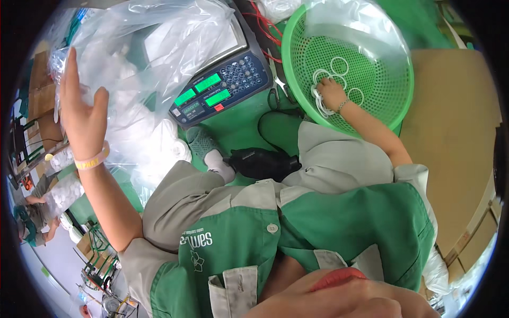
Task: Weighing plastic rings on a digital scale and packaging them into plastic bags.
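My right hand [332, 94] reaches into a green perforated plastic basket [289, 58], its fingers curled round a small cluster of white rings [321, 106]. A few more loose rings, such as a white ring [339, 65], lie on the basket floor beside it. At the left, my left hand [84, 114] is raised with its fingers stretched and its thumb apart. It is against or just beside a large clear plastic bag [151, 40]; whether it touches the film I cannot tell. White coiled pieces [165, 139] show through the lower part of the bag.
A digital scale [233, 79] with lit green displays stands between bag and basket, partly under the film. Scissors [280, 85] lie beside it. A black pouch [262, 163] is near my lap. A cardboard surface [450, 143] lies at right. Another person [40, 212] is far left.
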Demonstrator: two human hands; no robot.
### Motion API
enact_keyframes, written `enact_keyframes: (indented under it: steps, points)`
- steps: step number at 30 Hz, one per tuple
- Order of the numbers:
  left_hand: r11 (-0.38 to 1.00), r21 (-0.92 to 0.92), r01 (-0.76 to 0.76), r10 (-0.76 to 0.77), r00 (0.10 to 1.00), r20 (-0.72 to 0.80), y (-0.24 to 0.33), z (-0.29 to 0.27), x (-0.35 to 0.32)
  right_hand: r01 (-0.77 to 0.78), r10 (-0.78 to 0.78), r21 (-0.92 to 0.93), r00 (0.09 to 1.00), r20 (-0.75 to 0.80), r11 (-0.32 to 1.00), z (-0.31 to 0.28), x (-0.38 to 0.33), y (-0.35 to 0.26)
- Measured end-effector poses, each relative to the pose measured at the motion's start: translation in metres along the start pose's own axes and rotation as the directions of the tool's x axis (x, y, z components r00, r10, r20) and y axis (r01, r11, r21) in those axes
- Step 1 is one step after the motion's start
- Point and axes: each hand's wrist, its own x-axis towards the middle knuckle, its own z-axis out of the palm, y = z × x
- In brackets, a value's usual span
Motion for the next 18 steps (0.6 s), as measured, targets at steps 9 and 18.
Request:
enact_keyframes:
  steps: [9, 18]
  points:
    - [0.753, -0.622, 0.213, -0.242, 0.969, 0.04, -0.006, -0.007, -0.002, -0.208, 0.295, 0.415, 0.942, -0.158, 0.886, -0.056, 0.016, 0.051]
    - [0.41, -0.761, 0.503, -0.148, 0.86, 0.488, 0.044, -0.019, 0.001, 0.415, -0.37, 0.857, 0.778, -0.508, -0.305, -0.305, 0.045, -0.11]
